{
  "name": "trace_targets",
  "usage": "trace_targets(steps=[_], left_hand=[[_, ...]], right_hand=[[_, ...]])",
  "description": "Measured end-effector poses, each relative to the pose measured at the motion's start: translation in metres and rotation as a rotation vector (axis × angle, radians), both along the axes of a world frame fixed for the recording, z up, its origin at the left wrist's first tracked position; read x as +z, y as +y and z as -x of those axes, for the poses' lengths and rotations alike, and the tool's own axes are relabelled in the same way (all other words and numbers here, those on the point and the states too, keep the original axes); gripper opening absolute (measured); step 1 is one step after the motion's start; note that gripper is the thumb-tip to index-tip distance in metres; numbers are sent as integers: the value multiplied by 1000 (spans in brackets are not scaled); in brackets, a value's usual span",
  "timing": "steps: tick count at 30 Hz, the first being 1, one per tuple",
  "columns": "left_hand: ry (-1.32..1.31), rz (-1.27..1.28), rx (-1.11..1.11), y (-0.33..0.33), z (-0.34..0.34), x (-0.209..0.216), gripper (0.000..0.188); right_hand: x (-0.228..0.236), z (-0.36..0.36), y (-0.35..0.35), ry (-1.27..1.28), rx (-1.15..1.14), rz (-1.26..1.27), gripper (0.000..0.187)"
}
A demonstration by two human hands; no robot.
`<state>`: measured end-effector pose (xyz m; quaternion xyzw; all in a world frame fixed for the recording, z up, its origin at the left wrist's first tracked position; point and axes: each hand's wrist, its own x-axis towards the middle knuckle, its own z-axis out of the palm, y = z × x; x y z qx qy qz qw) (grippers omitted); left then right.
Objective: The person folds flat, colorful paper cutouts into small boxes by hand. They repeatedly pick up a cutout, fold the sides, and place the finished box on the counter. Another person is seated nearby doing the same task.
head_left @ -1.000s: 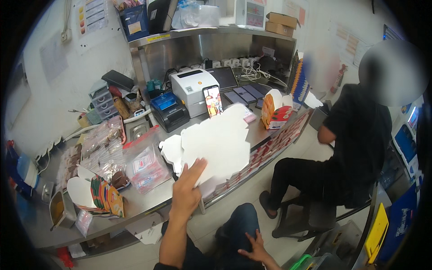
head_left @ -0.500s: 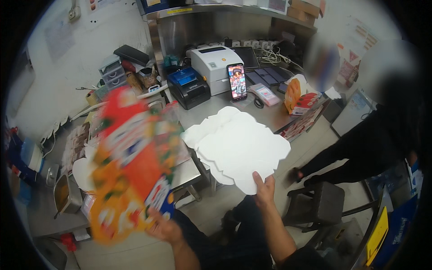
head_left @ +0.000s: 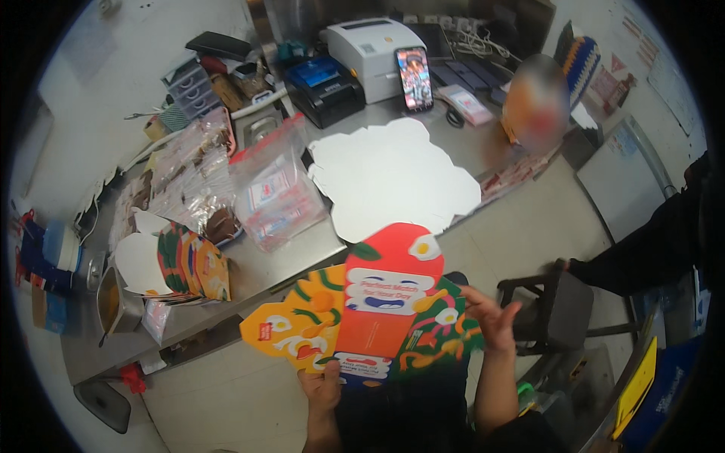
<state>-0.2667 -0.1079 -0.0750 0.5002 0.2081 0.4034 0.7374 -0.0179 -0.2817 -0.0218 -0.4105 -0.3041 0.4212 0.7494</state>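
Note:
A flat, printed carton blank (head_left: 374, 328) in red, orange, yellow and green is tilted up in front of me. My left hand (head_left: 321, 386) is closed on its lower edge, thumb on the printed face. At its right edge is my right hand (head_left: 495, 321), thumb spread away from the fingers; some fingertips are at or behind the green panel, and whether they touch it I cannot tell. Beyond the blank, white-side-up carton blanks (head_left: 393, 177) with scalloped outlines lie on the steel table, overhanging its front edge.
Folded cartons (head_left: 192, 260) stand nested at the left, near a metal container (head_left: 119, 302). Clear bags (head_left: 276, 200) lie beside them. Behind are a black printer (head_left: 323, 90), a white printer (head_left: 377, 57) and an upright phone (head_left: 414, 79). A dark stool (head_left: 547, 309) stands at right, near another person's leg (head_left: 634, 234).
The white blanks left my right hand and now lie on the table. My left hand brought the printed blank rightward, in front of me. My right hand moved to its right edge.

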Motion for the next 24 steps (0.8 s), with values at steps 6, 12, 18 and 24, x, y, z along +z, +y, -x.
trace_targets(steps=[6, 12, 18, 24], left_hand=[[394, -75, -345, 4, 5, -4, 26], [-79, 369, -732, 17, 9, -32, 87], [-420, 523, -984, 17, -24, -5, 99], [21, 526, -788, 13, -26, 0, 85]], right_hand=[[17, -2, -28, -317, -141, 353, 55], [15, 1, -14, -467, -354, 416, 23], [22, -5, 9, -734, -141, 554, 32], [1, 38, 44, -1102, -660, 501, 64]])
